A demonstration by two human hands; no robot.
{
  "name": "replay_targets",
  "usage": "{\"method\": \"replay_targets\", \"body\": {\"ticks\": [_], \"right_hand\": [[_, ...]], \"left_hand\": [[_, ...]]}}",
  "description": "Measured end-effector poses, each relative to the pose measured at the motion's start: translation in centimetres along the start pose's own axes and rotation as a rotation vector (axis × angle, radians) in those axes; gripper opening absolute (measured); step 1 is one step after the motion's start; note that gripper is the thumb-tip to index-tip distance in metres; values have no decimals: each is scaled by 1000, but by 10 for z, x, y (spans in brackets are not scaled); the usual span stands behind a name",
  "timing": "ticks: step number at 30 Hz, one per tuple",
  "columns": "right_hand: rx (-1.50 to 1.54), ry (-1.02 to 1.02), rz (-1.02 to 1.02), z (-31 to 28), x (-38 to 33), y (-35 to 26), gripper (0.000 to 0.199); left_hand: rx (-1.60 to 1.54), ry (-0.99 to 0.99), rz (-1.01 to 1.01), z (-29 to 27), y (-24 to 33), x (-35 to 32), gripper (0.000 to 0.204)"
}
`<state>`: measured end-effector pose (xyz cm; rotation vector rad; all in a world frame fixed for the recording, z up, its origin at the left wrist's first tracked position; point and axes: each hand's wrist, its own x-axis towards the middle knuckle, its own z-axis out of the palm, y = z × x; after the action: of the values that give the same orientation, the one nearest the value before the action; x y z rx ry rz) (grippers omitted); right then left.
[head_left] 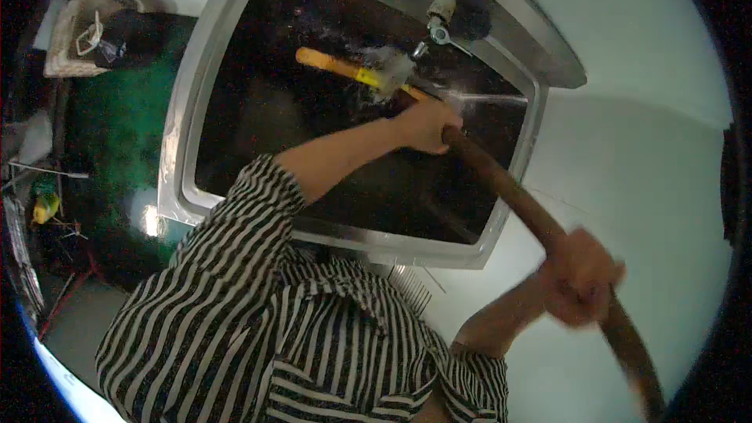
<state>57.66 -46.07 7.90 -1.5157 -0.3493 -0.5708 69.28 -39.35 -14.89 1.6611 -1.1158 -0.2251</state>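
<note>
Gripping a long brown wooden handle [517, 192], the left hand [427, 125] is closed round its upper part at centre frame, over the dark basin of a steel sink [176, 125]. The right hand [580, 278], blurred at lower right, is wrapped round the same handle farther down, and the handle runs on past it toward the lower right edge. At the handle's far end, near the top centre, a pale brush head [388, 70] with a yellow piece [337, 66] beside it sits blurred inside the sink, just below a small tap [439, 19] on the rim. Both arms wear a black-and-white striped shirt [258, 321]. A woven basket [74, 35] stands at upper left.
</note>
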Motion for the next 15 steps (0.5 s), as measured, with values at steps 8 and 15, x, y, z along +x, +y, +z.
{"method": "replay_targets", "body": {"ticks": [8, 15], "right_hand": [[48, 205, 16, 5, -9, -24, 22], [25, 90, -65, 18, -28, -18, 22]], "left_hand": [[-40, -38, -65, 30, -9, -15, 17], [-109, -11, -45, 9, 1, -28, 21]]}}
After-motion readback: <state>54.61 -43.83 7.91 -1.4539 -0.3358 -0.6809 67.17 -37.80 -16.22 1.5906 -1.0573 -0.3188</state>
